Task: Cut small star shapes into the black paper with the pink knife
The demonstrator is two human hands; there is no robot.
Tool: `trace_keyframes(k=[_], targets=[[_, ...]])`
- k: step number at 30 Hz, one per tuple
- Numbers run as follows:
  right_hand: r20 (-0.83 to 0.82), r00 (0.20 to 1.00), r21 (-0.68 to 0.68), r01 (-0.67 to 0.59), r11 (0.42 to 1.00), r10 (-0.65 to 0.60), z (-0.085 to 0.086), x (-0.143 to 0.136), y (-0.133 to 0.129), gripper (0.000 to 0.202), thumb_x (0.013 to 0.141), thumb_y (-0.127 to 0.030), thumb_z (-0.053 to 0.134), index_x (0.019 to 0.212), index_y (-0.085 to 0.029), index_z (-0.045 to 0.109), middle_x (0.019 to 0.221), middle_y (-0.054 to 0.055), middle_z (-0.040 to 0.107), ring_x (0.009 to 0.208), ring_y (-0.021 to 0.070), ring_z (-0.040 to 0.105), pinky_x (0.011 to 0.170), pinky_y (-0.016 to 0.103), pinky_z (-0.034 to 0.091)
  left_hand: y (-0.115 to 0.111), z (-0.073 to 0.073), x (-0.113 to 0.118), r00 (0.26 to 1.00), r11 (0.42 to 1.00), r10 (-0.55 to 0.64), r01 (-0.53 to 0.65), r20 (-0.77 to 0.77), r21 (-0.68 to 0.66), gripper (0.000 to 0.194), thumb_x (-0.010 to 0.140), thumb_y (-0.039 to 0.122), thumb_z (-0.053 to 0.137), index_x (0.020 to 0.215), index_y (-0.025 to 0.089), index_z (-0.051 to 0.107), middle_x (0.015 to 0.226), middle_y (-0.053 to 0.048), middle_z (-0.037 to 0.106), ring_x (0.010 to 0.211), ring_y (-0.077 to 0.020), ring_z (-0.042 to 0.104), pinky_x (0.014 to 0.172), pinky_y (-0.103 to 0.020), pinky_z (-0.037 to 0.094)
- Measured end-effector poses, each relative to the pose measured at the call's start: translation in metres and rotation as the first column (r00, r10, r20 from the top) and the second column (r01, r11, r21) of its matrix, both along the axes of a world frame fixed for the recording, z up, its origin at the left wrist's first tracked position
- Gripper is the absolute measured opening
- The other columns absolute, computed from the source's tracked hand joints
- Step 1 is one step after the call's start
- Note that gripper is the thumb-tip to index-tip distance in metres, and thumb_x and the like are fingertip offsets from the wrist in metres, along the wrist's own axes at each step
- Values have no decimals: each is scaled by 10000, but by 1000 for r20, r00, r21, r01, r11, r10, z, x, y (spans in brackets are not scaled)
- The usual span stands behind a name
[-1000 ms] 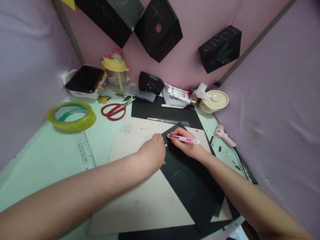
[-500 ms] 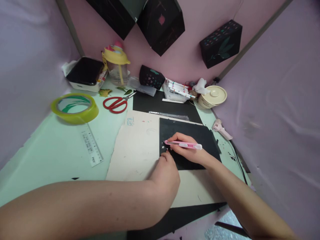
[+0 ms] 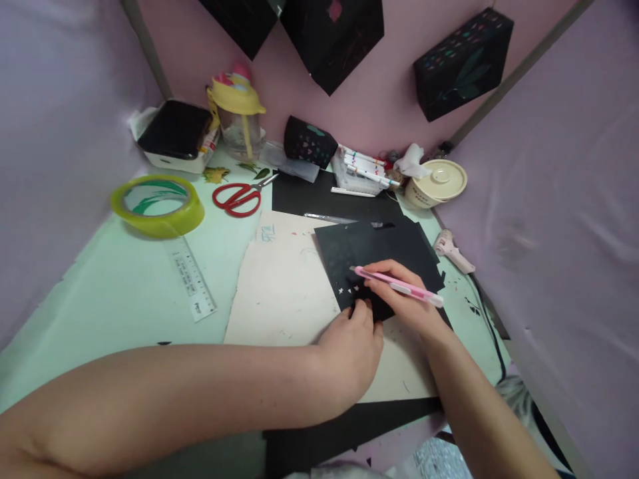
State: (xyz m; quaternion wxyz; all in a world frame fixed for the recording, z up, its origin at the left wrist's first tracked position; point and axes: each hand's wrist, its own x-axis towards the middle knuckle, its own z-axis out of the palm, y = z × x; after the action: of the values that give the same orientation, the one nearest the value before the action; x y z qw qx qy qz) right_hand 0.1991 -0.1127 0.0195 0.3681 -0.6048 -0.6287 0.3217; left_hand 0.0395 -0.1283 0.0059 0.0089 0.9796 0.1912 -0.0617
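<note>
My right hand (image 3: 407, 293) is closed around a pink utility knife (image 3: 399, 285) held like a pen, its tip at the surface of a sheet of black card (image 3: 344, 249). Small white star and heart shapes (image 3: 348, 291) show in the card near its lower left edge. My left hand (image 3: 355, 342) lies at the card's lower edge, fingers slightly bent and apart, fingertips pressing on it. Under the card is a large pale board (image 3: 279, 293) with a torn left edge.
Left of the board lie red-handled scissors (image 3: 239, 199), a clear ruler (image 3: 194, 276) and a roll of tape (image 3: 160, 206). Behind stand a yellow-lidded bottle (image 3: 239, 120), white markers (image 3: 367, 167) and a cream lidded bowl (image 3: 439, 183). A glue gun (image 3: 453, 251) lies right.
The black card has turned counterclockwise, its lower edge now slanting up to the right. Both hands have shifted right in view, and the left fingers are less curled. The view has shifted slightly.
</note>
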Motion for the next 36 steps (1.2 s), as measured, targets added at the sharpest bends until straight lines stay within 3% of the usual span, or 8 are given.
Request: trace_keyframes(k=[4,6,9,13,19,28,32,36], targets=[[66,978,112,190,975,-198,-13,12,-19,296,955,-333,490,1237,-268,554,987,47,697,815,185,685,760,346,557,-3,-4,0,999,999,-30,31,21,-21,841,773,489,672,1446,77,379,1462,-221,390,1367,-371,326,1047,-424,358],[228,946,169,194,966,-230,-19,17,-26,347,959,-335,481,1299,-274,515,1157,79,666,1060,234,644,914,415,515,-8,-7,-1,997,998,-50,53,64,-33,888,741,502,703,1446,75,372,1465,-227,380,1369,-372,320,1045,-418,358],[454,883,146,59,988,-119,-25,21,-34,404,943,-337,516,1340,-272,479,1411,98,512,1349,276,421,1092,505,359,-19,-11,-2,984,990,-99,112,150,-81,841,742,515,699,1404,75,427,1428,-239,418,1354,-376,334,1037,-429,355],[543,828,35,-191,981,142,-25,23,-37,448,925,-355,561,1354,-282,454,1452,78,477,1403,261,340,1153,542,235,-28,-4,-9,958,961,-158,205,238,-187,737,737,537,706,1305,110,512,1365,-206,484,1275,-341,428,958,-377,407],[417,829,64,-435,898,372,-20,34,-6,499,873,-341,642,1343,-303,480,1384,70,557,1378,255,387,1153,539,221,-19,14,-19,937,916,-280,326,210,-233,696,814,564,624,1313,94,510,1378,-179,496,1286,-291,441,986,-329,390],[294,777,59,-596,801,557,-18,30,41,498,853,-276,659,1326,-303,503,1358,56,575,1344,250,439,1162,558,160,-30,-1,-30,997,973,-46,60,69,-222,887,743,660,640,1384,77,452,1490,-239,329,1385,-371,310,1104,-471,281],[217,861,119,-491,863,459,-13,14,36,355,904,-288,585,1258,-286,556,1241,37,649,1276,230,515,1158,522,207,-34,4,-23,999,957,33,-25,23,-288,943,758,728,555,1436,94,389,1529,-248,212,1426,-381,193,1126,-504,243],[-106,965,105,-230,967,241,-3,7,7,322,981,-326,426,1277,-284,543,1112,47,670,967,175,656,887,363,516,-33,5,-11,997,956,75,-66,22,-284,928,784,739,503,1455,114,362,1534,-246,192,1431,-390,156,1134,-525,212]])
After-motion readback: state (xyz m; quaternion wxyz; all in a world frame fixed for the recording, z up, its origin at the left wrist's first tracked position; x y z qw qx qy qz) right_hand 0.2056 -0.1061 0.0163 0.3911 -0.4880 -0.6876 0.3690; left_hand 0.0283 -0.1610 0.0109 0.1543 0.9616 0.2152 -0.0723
